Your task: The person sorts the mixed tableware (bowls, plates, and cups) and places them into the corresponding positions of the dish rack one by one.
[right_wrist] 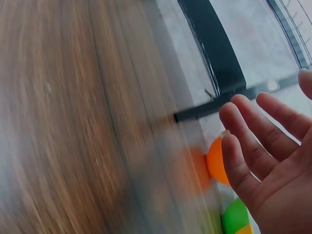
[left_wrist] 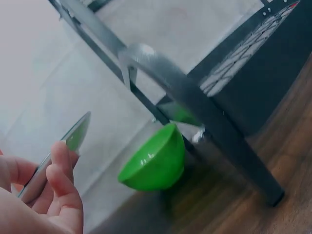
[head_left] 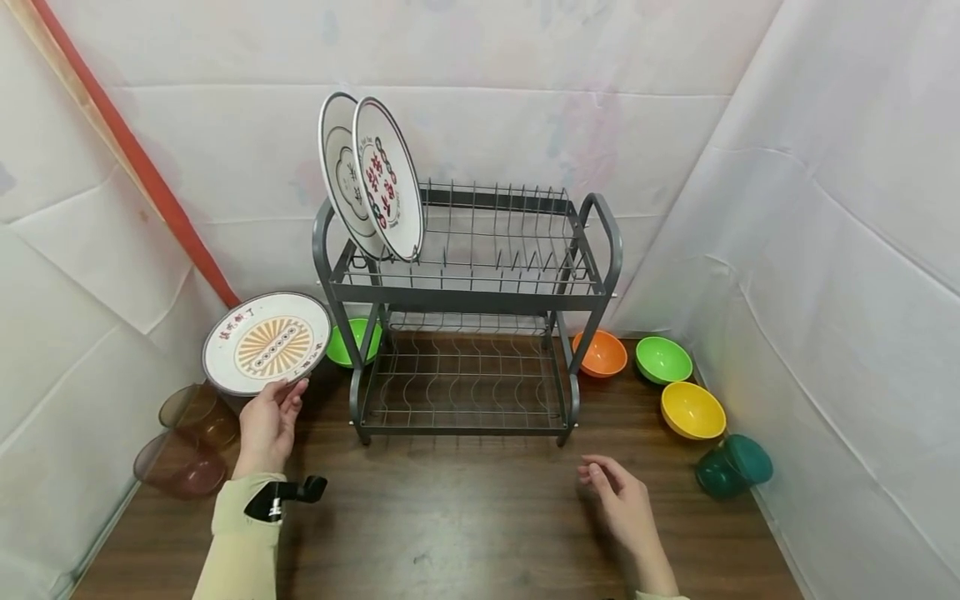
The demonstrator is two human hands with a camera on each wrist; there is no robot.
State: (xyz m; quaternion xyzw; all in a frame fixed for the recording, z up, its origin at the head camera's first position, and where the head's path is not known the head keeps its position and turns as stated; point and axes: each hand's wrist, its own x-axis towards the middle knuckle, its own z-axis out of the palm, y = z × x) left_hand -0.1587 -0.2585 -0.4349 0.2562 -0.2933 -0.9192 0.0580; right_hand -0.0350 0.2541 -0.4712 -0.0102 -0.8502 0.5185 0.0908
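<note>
My left hand [head_left: 270,425] pinches the near rim of a white plate [head_left: 232,333] with a yellow sunburst pattern, left of a two-tier dark metal dish rack [head_left: 465,296]. In the left wrist view the plate [left_wrist: 73,139] appears edge-on between thumb and fingers [left_wrist: 61,163]. Two more plates stand tilted in the rack's upper tier at its left end: one with red lettering [head_left: 393,183] in front, another plate [head_left: 333,142] behind it. My right hand [head_left: 622,504] hovers over the table right of the rack, its fingers relaxed and holding nothing.
A green bowl [head_left: 345,342] sits by the rack's left side. At right are an orange bowl [head_left: 602,354], a green bowl [head_left: 663,360], a yellow bowl [head_left: 693,411] and a teal cup [head_left: 731,467]. Two brownish transparent cups [head_left: 180,467] stand at left. White cloth walls [head_left: 840,250] surround the table.
</note>
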